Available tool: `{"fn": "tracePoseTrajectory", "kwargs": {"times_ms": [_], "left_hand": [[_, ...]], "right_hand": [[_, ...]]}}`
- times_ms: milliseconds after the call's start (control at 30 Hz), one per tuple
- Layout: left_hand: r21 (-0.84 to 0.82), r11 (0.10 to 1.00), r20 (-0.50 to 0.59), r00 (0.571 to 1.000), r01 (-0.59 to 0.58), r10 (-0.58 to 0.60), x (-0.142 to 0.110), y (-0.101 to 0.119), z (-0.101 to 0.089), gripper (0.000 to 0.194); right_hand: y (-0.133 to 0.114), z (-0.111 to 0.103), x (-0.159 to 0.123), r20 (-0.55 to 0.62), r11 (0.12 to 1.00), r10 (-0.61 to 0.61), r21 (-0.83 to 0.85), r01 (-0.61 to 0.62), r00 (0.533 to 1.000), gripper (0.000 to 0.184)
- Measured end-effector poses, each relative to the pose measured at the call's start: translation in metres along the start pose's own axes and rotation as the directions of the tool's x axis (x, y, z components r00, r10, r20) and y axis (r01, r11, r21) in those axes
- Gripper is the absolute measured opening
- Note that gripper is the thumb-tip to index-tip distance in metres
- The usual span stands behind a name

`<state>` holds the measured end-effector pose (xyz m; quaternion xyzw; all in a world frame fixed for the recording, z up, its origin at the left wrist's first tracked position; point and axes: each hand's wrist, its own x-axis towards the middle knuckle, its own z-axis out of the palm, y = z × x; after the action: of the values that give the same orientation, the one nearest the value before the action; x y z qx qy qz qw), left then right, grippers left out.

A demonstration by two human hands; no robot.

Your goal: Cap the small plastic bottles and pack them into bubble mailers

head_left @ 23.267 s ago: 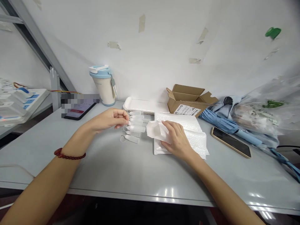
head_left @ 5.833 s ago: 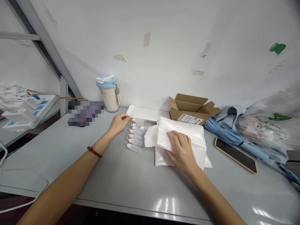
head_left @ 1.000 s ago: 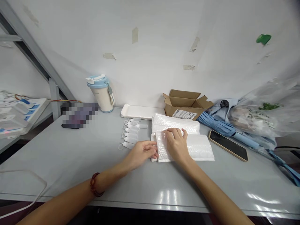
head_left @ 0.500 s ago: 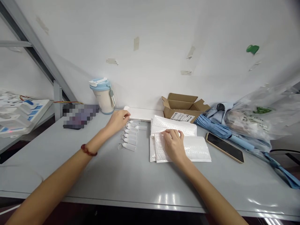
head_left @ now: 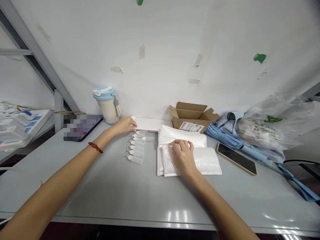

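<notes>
My left hand (head_left: pixel 124 125) is at the left end of a long, flat white stack (head_left: pixel 152 124) by the wall. Its fingers are bent and apart, and I see nothing held between them. Just below it lies a column of small white tube-shaped pieces (head_left: pixel 136 153) with thin string loops. My right hand (head_left: pixel 184 157) rests on white bubble mailers (head_left: pixel 206 161), fingers bent and slightly spread over the top one. Another mailer (head_left: pixel 190 137) sits partly behind these, its lower edge covered.
An open cardboard box (head_left: pixel 191 113) stands behind the mailers. To the right are a phone (head_left: pixel 236 159), a folded blue umbrella (head_left: pixel 225 136) and a clear plastic bag (head_left: pixel 262 126). A tumbler (head_left: pixel 107 106) and a dark, blurred-out device (head_left: pixel 82 127) are at the left.
The whole view has shifted slightly, so the objects sit a little lower and further left. Both hands stay at nearly the same places on the table.
</notes>
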<state>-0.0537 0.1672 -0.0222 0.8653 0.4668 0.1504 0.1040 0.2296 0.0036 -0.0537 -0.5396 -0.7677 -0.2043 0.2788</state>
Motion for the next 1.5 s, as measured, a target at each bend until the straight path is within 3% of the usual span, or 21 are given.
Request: {"fn": "tracePoseTrajectory", "kwargs": {"times_ms": [200,367,567,700,800,933,967,1000,1100,1167,1233,1300,1367,1433,1500], "left_hand": [[0.053,0.998,-0.073,0.997,0.014,-0.010,-0.004,0.006,0.008,0.021],[0.046,0.992,-0.259,0.961,0.116,-0.101,-0.011,0.013,0.004,0.021],[-0.107,0.952,-0.507,0.808,0.285,-0.299,-0.035,0.013,-0.001,0.021],[-0.257,0.936,-0.661,0.662,0.242,-0.353,-0.058,0.017,0.007,0.013],[-0.252,0.966,-0.778,0.582,0.060,-0.239,-0.068,0.033,0.016,0.012],[-0.155,0.986,-0.806,0.584,-0.055,-0.094,-0.073,0.069,0.025,0.010],[-0.109,0.989,-0.804,0.594,-0.104,-0.026,-0.074,0.079,0.028,0.008],[-0.006,0.980,-0.795,0.595,-0.199,0.117,-0.076,0.087,0.030,0.010],[0.165,0.891,-0.704,0.582,-0.424,0.408,-0.082,0.106,0.037,0.018],[0.167,0.840,-0.674,0.561,-0.517,0.480,-0.087,0.114,0.040,0.022],[0.116,0.822,-0.690,0.550,-0.557,0.470,-0.091,0.120,0.041,0.025],[-0.022,0.853,-0.738,0.584,-0.522,0.339,-0.094,0.126,0.038,0.026],[-0.313,0.863,-0.728,0.684,-0.396,0.050,-0.096,0.130,0.032,0.029],[-0.660,0.723,-0.532,0.807,-0.205,-0.256,-0.095,0.130,0.022,0.037],[-0.873,0.487,-0.205,0.918,-0.015,-0.338,-0.093,0.127,0.014,0.041]], "right_hand": [[0.000,0.001,0.000,0.010,1.000,0.002,-0.002,-0.002,1.000,0.028],[0.000,0.000,0.001,0.012,1.000,0.006,0.001,-0.006,1.000,0.027],[0.001,0.000,0.001,0.001,1.000,0.003,0.014,-0.003,1.000,0.025],[-0.001,-0.005,0.003,-0.057,0.999,-0.025,0.021,0.027,0.998,0.024],[-0.006,-0.014,0.004,-0.187,0.985,-0.141,0.073,0.157,0.972,0.034],[-0.017,-0.026,0.002,-0.291,0.933,-0.323,0.062,0.354,0.901,0.060],[-0.019,-0.028,0.001,-0.294,0.934,-0.337,0.018,0.357,0.895,0.063],[-0.021,-0.028,-0.001,-0.286,0.941,-0.331,-0.032,0.336,0.899,0.064],[-0.021,-0.028,-0.002,-0.223,0.961,-0.261,-0.148,0.232,0.939,0.064],[-0.018,-0.028,-0.001,-0.155,0.967,-0.213,-0.172,0.186,0.965,0.067],[-0.015,-0.028,0.001,-0.072,0.971,-0.188,-0.167,0.174,0.980,0.069],[-0.013,-0.030,0.003,0.001,0.971,-0.190,-0.151,0.188,0.982,0.068],[-0.013,-0.031,0.004,0.047,0.966,-0.209,-0.146,0.213,0.977,0.065],[-0.014,-0.030,0.003,0.073,0.960,-0.224,-0.153,0.232,0.972,0.062],[-0.017,-0.029,0.002,0.099,0.954,-0.246,-0.154,0.259,0.964,0.062]]}}
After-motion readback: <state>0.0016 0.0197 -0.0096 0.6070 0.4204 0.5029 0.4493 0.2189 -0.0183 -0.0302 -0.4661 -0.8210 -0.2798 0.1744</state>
